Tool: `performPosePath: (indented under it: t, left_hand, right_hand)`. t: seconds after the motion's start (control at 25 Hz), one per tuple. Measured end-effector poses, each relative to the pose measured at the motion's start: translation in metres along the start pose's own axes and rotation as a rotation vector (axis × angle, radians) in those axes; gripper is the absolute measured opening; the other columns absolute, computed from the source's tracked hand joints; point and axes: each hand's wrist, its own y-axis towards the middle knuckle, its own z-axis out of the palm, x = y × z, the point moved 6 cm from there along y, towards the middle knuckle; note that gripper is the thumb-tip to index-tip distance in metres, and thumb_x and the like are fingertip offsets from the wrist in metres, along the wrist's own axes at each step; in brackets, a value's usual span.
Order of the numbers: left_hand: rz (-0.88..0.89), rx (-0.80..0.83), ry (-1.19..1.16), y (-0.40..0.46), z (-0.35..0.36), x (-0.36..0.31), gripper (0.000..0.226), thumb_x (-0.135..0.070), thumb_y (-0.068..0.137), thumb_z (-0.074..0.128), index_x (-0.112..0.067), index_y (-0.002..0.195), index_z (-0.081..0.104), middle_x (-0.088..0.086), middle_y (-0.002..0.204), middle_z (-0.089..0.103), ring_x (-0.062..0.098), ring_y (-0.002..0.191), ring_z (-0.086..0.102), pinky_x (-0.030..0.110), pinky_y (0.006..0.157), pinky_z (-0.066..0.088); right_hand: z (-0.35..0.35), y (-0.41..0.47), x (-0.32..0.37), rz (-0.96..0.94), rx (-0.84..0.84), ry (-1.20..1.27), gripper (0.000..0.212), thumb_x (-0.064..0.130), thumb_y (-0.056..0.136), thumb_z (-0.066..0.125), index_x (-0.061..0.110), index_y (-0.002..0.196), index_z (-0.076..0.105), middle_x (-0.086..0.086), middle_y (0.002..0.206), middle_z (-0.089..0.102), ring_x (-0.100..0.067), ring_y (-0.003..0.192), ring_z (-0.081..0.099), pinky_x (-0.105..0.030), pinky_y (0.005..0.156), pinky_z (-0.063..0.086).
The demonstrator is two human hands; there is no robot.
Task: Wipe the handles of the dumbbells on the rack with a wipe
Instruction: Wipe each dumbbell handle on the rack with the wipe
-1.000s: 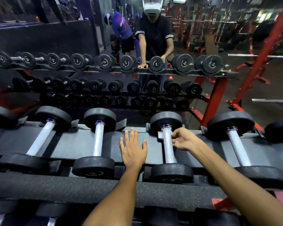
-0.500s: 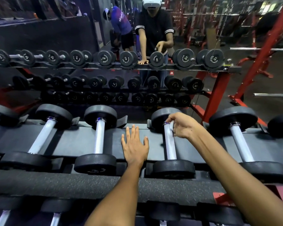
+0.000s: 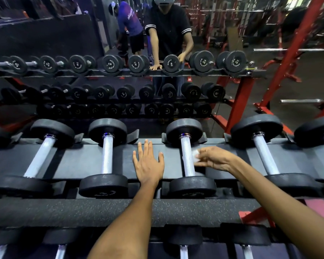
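Head camera looks down on a gym dumbbell rack (image 3: 94, 159), its top tier a dark sloped shelf with black cradles; a speckled rubber-padded rail (image 3: 45, 212) crosses in front of it, and a lower tier of dumbbells shows along the bottom edge. Behind the rack stands a mirror (image 3: 45, 34), which reflects the rack's three tiers, the person in a black shirt, another person in a purple shirt, and red steel frames toward two o'clock.

On the top tier the dumbbell (image 3: 187, 156) being wiped lies just right of centre, with neighbours well apart at nine o'clock and three o'clock. Its long axis runs from twelve to six o'clock, tilted very slightly, with the far black head at twelve and the near head at six. The knurled silver handle (image 3: 186, 146) is bare along most of its length.

The right hand (image 3: 213, 159) comes in from four o'clock. Its fingertips are curled and pinch a small white wipe (image 3: 195, 156), which sits at the hand's nine o'clock, pressed against the right side of the handle about midway along; whether the wipe wraps around the bar cannot be told.

The left hand (image 3: 148, 165) lies flat on the shelf, fingers straight and slightly spread toward twelve o'clock, holding nothing, between this dumbbell and the one at nine o'clock.
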Motion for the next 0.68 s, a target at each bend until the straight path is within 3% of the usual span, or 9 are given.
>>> performPosePath:
  t: [0.12,0.24,0.32,0.4,0.48,0.52,0.6,0.68]
  left_hand:
    - [-0.003,0.002,-0.001,-0.001,0.001,0.001,0.065,-0.049,0.098,0.030,-0.021,0.155,0.017,-0.005,0.162,0.011,0.015,0.150,-0.003,0.040,0.121,-0.004]
    - [0.000,-0.008,-0.015,-0.001,0.001,0.001,0.064,-0.049,0.098,0.032,-0.020,0.154,0.018,-0.005,0.162,0.012,0.015,0.150,-0.002,0.040,0.121,-0.005]
    - [0.003,-0.012,-0.034,-0.001,0.002,0.000,0.064,-0.048,0.098,0.033,-0.020,0.154,0.019,-0.005,0.162,0.013,0.015,0.150,-0.001,0.039,0.121,-0.005]
    - [0.003,-0.007,-0.033,0.001,0.002,0.000,0.065,-0.048,0.098,0.033,-0.020,0.154,0.019,-0.005,0.162,0.013,0.015,0.150,-0.002,0.040,0.121,-0.005]
    - [-0.001,0.004,-0.003,0.001,0.004,0.002,0.066,-0.049,0.098,0.032,-0.021,0.155,0.014,-0.005,0.163,0.007,0.016,0.150,-0.005,0.041,0.121,-0.005]
    - [0.001,0.011,0.019,0.001,0.005,0.003,0.067,-0.050,0.098,0.030,-0.021,0.155,0.010,-0.005,0.163,0.002,0.017,0.149,-0.007,0.042,0.121,-0.006]
    - [0.003,0.027,0.034,0.000,0.007,0.003,0.068,-0.051,0.098,0.028,-0.022,0.155,0.005,-0.005,0.163,-0.002,0.017,0.149,-0.010,0.043,0.121,-0.006]
    - [0.002,0.024,0.031,0.000,0.007,0.003,0.068,-0.050,0.098,0.028,-0.021,0.155,0.006,-0.004,0.163,0.000,0.017,0.149,-0.009,0.043,0.121,-0.006]
  right_hand:
    - [0.007,-0.001,-0.012,0.065,0.047,-0.140,0.027,-0.017,0.083,0.045,-0.012,0.107,0.056,-0.017,0.096,0.060,-0.016,0.075,0.064,-0.021,0.067,0.057]
    - [0.007,-0.034,-0.017,0.096,0.049,-0.511,0.024,-0.015,0.079,0.046,0.002,0.080,0.063,-0.013,0.074,0.055,-0.009,0.053,0.051,-0.021,0.050,0.043]
    - [0.011,-0.055,0.013,-0.018,0.042,-0.601,0.022,-0.015,0.081,0.046,0.003,0.073,0.058,-0.014,0.068,0.049,-0.010,0.050,0.053,-0.020,0.050,0.049]
    - [0.022,-0.059,0.060,-0.293,-0.040,-0.685,0.020,-0.010,0.084,0.049,0.001,0.076,0.063,-0.019,0.071,0.057,-0.011,0.061,0.061,-0.022,0.060,0.055]
    - [0.045,-0.052,0.096,-0.655,-0.151,-1.148,0.026,-0.002,0.085,0.051,0.007,0.099,0.071,-0.007,0.097,0.071,-0.008,0.088,0.064,-0.022,0.080,0.049]
    - [0.060,-0.042,0.096,-0.780,-0.099,-1.428,0.031,0.000,0.085,0.050,0.011,0.106,0.069,-0.001,0.108,0.069,-0.011,0.102,0.062,-0.022,0.089,0.045]
    - [0.082,-0.025,0.071,-0.752,0.104,-1.942,0.031,0.008,0.087,0.047,0.017,0.110,0.066,0.000,0.114,0.065,-0.018,0.112,0.057,-0.026,0.098,0.036]
    - [0.091,-0.025,0.051,-0.512,0.271,-2.051,0.031,0.013,0.090,0.046,0.019,0.112,0.066,-0.003,0.111,0.067,-0.021,0.104,0.057,-0.027,0.084,0.038]
